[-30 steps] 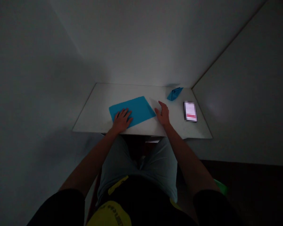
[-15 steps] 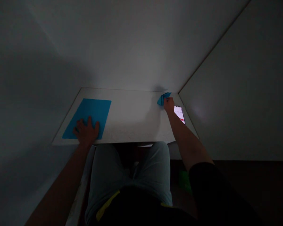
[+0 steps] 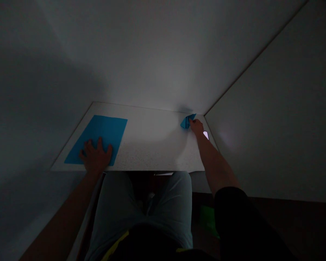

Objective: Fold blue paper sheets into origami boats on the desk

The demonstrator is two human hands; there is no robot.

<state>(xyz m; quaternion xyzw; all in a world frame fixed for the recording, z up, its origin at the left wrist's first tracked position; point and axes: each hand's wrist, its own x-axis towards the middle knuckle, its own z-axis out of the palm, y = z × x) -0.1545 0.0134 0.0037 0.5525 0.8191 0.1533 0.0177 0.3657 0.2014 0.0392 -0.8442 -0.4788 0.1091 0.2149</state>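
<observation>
A flat blue sheet [image 3: 105, 127] lies on the left part of the white table. My left hand [image 3: 96, 156] rests on its lower part, fingers spread, holding nothing. At the table's back right is a small folded blue paper [image 3: 186, 122], with dark lines or creases across it. My right hand [image 3: 196, 126] touches its right side, the fingers drawn together at the paper. Whether the fingers pinch it or only press on it is too small and dim to tell.
The white table [image 3: 149, 145] meets a wall at the back and a panel at the right. A phone [image 3: 205, 135] with a lit screen lies partly under my right wrist. Below on the floor is something green [image 3: 208, 219].
The view has shifted slightly. My right hand has moved a little at the folded paper, and my right forearm now covers more of the phone. My left hand stays spread on the sheet.
</observation>
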